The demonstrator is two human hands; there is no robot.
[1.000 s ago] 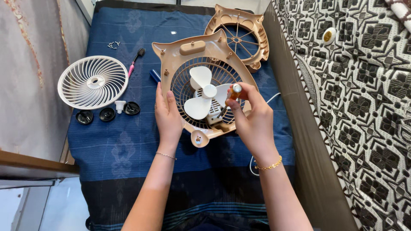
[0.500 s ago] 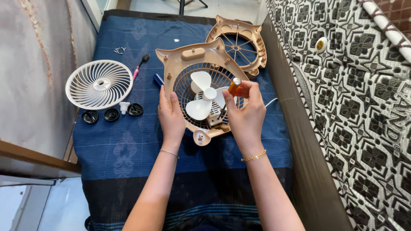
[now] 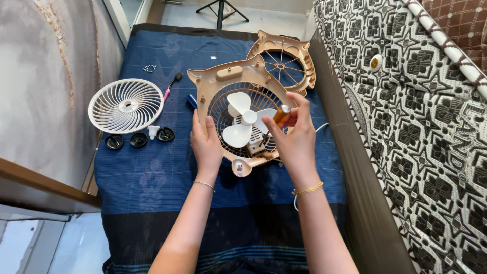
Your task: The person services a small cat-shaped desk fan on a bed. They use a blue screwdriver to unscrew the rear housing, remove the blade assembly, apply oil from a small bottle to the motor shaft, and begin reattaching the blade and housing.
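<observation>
From the head camera, looking down: the left hand [image 3: 207,143] lay flat and open-palmed against the left rim of the tan fan housing [image 3: 229,76], fingers pointing away, steadying it rather than gripping. The right hand [image 3: 294,136] was pinched around a screwdriver with an amber handle [image 3: 281,115], held at the right side of the housing, its shaft slanting down toward the motor block beneath the white fan blades [image 3: 241,121]; the tip itself was too small to make out. The housing sat tilted on the blue cloth [image 3: 152,182] in the middle of the scene, its round foot at the near edge. Just beyond it, far and right, rested a second tan grille frame [image 3: 284,56], partly tucked behind the first. Well to the left lay the white round grille [image 3: 126,105], with three black caps [image 3: 138,139] and a small white knob [image 3: 152,132] in a row just near it. A pink-handled tool [image 3: 170,89] lay between the white grille and the housing. A patterned mattress [image 3: 416,127] ran along the right side.
</observation>
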